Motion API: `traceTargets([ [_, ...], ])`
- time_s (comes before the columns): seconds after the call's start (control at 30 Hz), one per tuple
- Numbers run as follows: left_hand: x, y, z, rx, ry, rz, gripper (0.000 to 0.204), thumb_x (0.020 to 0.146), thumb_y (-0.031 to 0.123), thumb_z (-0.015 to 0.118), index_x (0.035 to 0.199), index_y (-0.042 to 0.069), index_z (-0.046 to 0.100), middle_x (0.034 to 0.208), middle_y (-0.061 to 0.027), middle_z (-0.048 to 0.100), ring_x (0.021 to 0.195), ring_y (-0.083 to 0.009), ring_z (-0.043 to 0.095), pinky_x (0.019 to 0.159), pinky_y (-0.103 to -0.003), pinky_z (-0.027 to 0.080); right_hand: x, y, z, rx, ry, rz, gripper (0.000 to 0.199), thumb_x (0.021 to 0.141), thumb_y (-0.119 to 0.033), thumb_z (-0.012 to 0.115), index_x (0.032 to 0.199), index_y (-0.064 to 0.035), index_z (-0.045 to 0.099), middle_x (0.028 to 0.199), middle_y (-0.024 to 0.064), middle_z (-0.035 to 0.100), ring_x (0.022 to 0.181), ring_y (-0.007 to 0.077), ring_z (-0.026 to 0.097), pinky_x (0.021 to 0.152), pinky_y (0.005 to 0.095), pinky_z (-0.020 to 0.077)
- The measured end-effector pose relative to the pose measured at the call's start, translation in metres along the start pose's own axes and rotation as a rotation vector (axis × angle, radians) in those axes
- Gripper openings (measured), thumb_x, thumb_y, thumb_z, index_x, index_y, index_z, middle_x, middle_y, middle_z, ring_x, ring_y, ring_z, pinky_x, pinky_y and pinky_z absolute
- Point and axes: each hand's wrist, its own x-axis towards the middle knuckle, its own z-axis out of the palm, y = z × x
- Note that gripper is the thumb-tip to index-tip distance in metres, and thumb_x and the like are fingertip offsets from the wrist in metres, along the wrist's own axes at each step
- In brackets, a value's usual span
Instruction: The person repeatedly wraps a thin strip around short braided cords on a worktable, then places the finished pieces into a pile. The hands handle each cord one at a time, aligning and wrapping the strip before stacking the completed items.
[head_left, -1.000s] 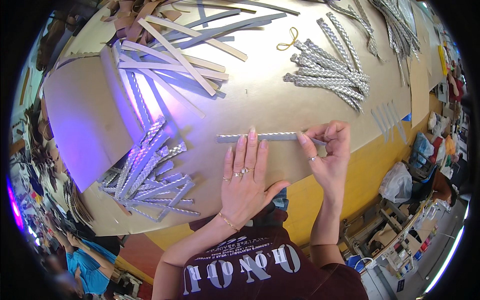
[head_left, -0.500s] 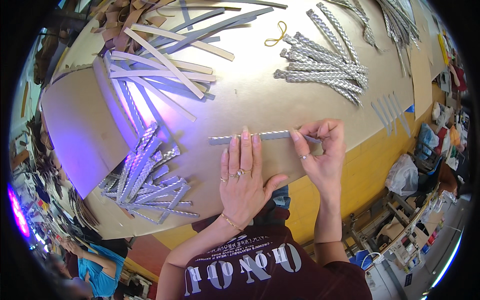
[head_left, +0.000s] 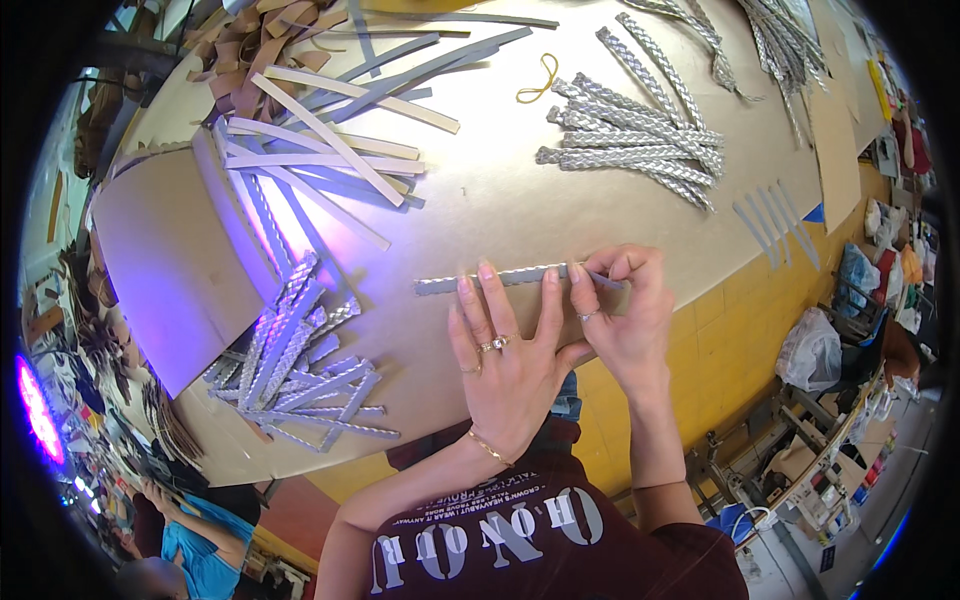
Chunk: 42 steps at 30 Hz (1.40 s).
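Observation:
A narrow grey strip with a silver braid along its far edge, the braided strip (head_left: pixel 438 286), lies across the table in front of me. My left hand (head_left: pixel 508 375) rests over it with fingers stretched and spread, the fingertips pressing the strip down. At its right end, my right hand (head_left: pixel 632 312) is closed in a pinch on the grey backing strip (head_left: pixel 606 281), part of which sticks out between the fingers. The thumb of my left hand reaches close to my right hand, and the fingers hide parts of the strip.
Left of my hands lies a pile of braided strips (head_left: pixel 290 375) beside a curved brown board (head_left: pixel 170 270). Beyond are loose pale and grey strips (head_left: pixel 345 150). Silver braids (head_left: pixel 640 140) and a yellow loop (head_left: pixel 540 80) lie at the far side; thin grey strips (head_left: pixel 775 225) lie near the right edge.
My left hand has slid right, its fingers spreading and the index finger coming close to my right hand. My right hand has shifted slightly left, still pinching the strip's end.

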Motion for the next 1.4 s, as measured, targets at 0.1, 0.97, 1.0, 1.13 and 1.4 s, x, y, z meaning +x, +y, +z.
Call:
traceTargets([
  [0.1,0.002,0.003,0.002,0.058,0.028,-0.006,0.078,0.084,0.074,0.048,0.147,0.029,0.045,0.148,-0.0286,0.040,0.134,-0.0470,0.043,0.109,-0.056,0.032,0.000,0.000,-0.002,0.005,0.044,-0.004,0.031,0.086,-0.002,0.074,0.104,-0.0030,0.049,0.081,0.0078,0.063,0.069,0.0148,0.064,0.063,0.0291,0.0542],
  [0.97,0.009,-0.001,0.001,-0.279,-0.150,0.130,0.082,0.087,0.048,0.064,0.145,-0.003,0.038,0.157,-0.0228,0.030,0.145,-0.0394,0.030,0.118,-0.050,0.028,-0.010,0.005,-0.014,0.290,0.200,0.255,0.042,0.084,0.005,0.074,0.107,-0.0033,0.040,0.087,0.0076,0.063,0.077,0.0085,0.060,0.071,0.0223,0.0495],
  [1.0,0.009,-0.001,0.000,-0.282,-0.150,0.129,0.082,0.087,0.048,0.064,0.145,-0.003,0.038,0.157,-0.0229,0.030,0.145,-0.0395,0.030,0.118,-0.050,0.028,-0.011,0.005,-0.015,0.306,0.187,0.264,0.043,0.084,0.006,0.073,0.108,-0.0047,0.039,0.088,0.0074,0.063,0.079,0.0090,0.060,0.073,0.0226,0.0487],
  [1.13,0.009,-0.001,-0.001,-0.285,-0.154,0.132,0.083,0.087,0.048,0.064,0.147,-0.002,0.037,0.157,-0.0235,0.029,0.145,-0.0402,0.030,0.118,-0.051,0.027,-0.011,0.007,-0.019,0.358,0.153,0.298,0.046,0.083,0.007,0.072,0.106,-0.0081,0.036,0.090,0.0071,0.062,0.084,0.0101,0.060,0.075,0.0235,0.0466],
  [1.4,0.011,-0.001,-0.004,-0.287,-0.164,0.131,0.082,0.087,0.050,0.063,0.151,0.007,0.037,0.157,-0.0233,0.029,0.145,-0.0404,0.030,0.117,-0.051,0.027,-0.011,0.008,-0.019,0.362,0.142,0.307,0.045,0.084,0.008,0.071,0.103,-0.0087,0.034,0.090,0.0072,0.062,0.083,0.0091,0.059,0.075,0.0229,0.0466],
])
